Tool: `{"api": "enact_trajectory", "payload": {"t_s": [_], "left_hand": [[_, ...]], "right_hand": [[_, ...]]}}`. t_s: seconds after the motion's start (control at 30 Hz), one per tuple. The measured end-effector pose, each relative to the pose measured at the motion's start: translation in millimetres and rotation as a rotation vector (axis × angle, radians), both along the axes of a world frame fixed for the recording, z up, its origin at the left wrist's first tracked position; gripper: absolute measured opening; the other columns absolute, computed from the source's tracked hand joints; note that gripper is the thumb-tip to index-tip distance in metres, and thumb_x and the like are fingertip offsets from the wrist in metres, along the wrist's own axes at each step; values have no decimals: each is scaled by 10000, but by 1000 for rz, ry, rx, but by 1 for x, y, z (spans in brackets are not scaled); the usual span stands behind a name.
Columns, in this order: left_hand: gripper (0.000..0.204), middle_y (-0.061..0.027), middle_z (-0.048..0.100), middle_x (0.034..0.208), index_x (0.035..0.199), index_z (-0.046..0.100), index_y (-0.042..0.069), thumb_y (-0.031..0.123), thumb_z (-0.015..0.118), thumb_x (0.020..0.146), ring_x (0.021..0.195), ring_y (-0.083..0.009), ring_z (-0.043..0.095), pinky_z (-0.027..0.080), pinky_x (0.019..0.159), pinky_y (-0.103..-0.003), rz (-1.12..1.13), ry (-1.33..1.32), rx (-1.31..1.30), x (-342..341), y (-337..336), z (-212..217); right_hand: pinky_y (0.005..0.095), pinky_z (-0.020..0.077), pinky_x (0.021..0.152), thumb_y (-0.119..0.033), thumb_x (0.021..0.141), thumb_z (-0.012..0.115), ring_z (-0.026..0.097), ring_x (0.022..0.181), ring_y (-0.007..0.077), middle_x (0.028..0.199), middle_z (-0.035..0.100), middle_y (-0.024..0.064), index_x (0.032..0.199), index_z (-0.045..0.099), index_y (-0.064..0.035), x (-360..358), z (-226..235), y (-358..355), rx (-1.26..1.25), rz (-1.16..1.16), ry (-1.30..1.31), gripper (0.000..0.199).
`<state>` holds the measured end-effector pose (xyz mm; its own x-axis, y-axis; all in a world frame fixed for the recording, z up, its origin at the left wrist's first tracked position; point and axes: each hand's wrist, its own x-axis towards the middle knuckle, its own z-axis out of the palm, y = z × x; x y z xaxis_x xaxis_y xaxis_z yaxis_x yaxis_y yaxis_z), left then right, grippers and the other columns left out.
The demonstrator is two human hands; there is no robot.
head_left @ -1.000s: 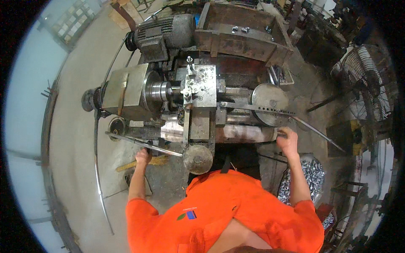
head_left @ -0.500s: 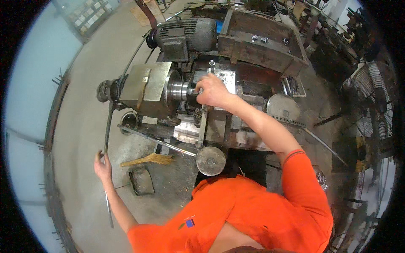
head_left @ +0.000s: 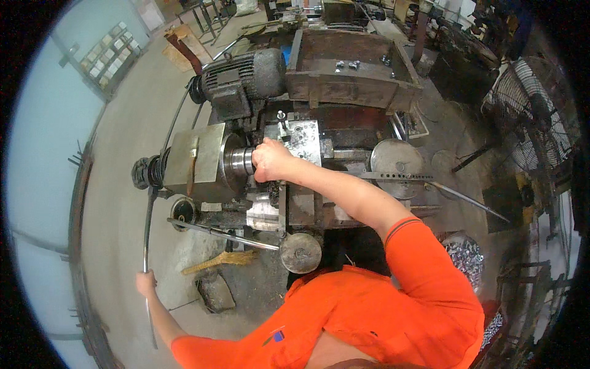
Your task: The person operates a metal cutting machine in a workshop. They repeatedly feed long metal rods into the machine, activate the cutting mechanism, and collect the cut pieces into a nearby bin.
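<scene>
At the lower left, my left hand (head_left: 145,283) is closed round a long metal lever (head_left: 148,240) that hangs from the left end of the lathe's headstock (head_left: 203,160). Part of the lever sticks out below my fist. My right hand (head_left: 271,161) is at the shiny round spindle nose (head_left: 240,162), its fingers curled at the front end. Whatever they grip there is hidden by the hand. Just behind that hand, a bolt-topped tool post (head_left: 282,120) stands on the chip-strewn slide plate (head_left: 304,141).
An electric motor (head_left: 243,77) and a wooden-sided box (head_left: 350,86) lie behind the lathe. Two round discs, a near one (head_left: 300,253) and one at right (head_left: 396,161), flank long bars. A straw broom (head_left: 221,261) and a dustpan-like tray (head_left: 215,293) are on the floor. A fan (head_left: 528,114) stands right.
My left hand, loosely open by the lever before, has closed round it. My right hand's fingers have come in against the spindle nose. The whole view has shifted.
</scene>
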<state>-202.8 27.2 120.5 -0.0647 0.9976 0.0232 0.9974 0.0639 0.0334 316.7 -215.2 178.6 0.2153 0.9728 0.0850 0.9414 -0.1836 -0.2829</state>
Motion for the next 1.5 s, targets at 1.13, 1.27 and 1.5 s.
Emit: {"api": "enact_trajectory", "payload": {"t_s": [1.13,1.27,1.5], "left_hand": [[271,-118,572,647,923,531,-57,178,614,816,542,-212,579,524,534,-361,-289,-1158,-369,69,-96,-21],[323,-93,559,643,986,543,-18,244,627,817,559,-195,573,499,551,-334,-275,-1204,-377,83,-103,-20],[494,-69,578,754,1181,479,-3,299,612,814,689,-192,556,477,677,-354,-223,-1240,-654,39,-75,-48]], "right_hand": [[424,389,925,-231,583,600,528,1030,316,1070,607,122,1092,629,-165,207,78,-113,104,-653,-65,514],[372,410,910,-207,600,586,521,1055,322,1139,571,145,1034,642,-101,192,54,-193,285,-541,-92,450],[300,478,721,-191,628,589,620,830,208,905,649,123,966,658,-54,98,10,-461,304,-1132,383,371]]}}
